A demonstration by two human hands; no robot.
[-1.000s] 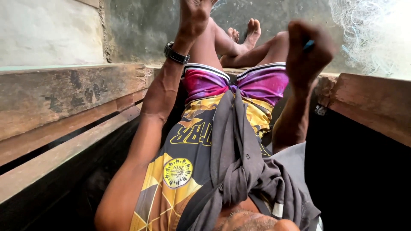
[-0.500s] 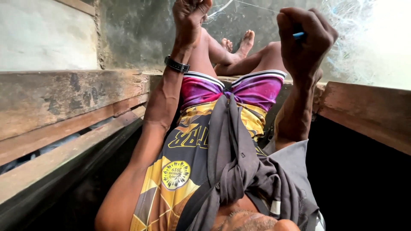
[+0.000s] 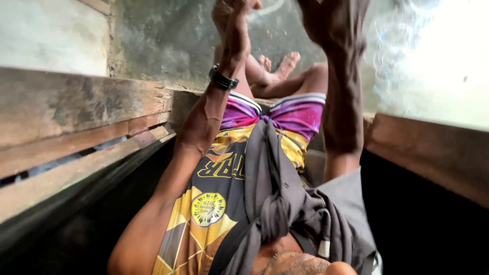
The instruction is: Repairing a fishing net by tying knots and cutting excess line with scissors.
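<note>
I sit with my legs stretched out and both arms raised in front of me. My left hand (image 3: 233, 11), with a black watch (image 3: 223, 80) on its wrist, is closed in a fist at the top edge, where a thin pale net strand (image 3: 270, 7) curves away. My right hand (image 3: 333, 20) is also curled shut at the top edge. The small blue tool it held a moment ago is hidden by its fingers and the frame edge. A pale, translucent fishing net (image 3: 402, 46) hangs to the right of that hand.
A worn wooden plank wall (image 3: 76, 117) runs along my left and a wooden board (image 3: 433, 153) along my right, with dark gaps below both. Grey cloth (image 3: 285, 203) lies bunched over my yellow and purple shorts. My bare feet (image 3: 285, 63) rest on grey concrete ahead.
Both hands have risen toward the top of the view, and the camera has tilted down. The blue tool in my right hand is no longer visible.
</note>
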